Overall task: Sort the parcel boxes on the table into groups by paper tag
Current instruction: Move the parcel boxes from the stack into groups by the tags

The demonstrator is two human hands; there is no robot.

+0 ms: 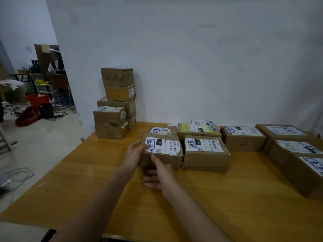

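Note:
A brown parcel box (pixel 167 159) with a white shipping label and a blue-marked paper tag stands on the wooden table (pixel 87 189). My left hand (pixel 133 153) grips its left end, thumb on the top edge. My right hand (pixel 160 173) rests against its near face, one finger up at the top edge. Right beside it sits a similar tagged box (pixel 206 154). Behind are a smaller labelled box (pixel 162 131) and a yellow-green box (pixel 197 130). More labelled boxes (pixel 243 138) run along the right.
A stack of several brown boxes (pixel 115 103) stands at the table's far left corner against the white wall. Large boxes (pixel 300 165) crowd the right edge. On the floor at left lie cables, a red bucket (pixel 36 99) and a red bag; a person stands far back.

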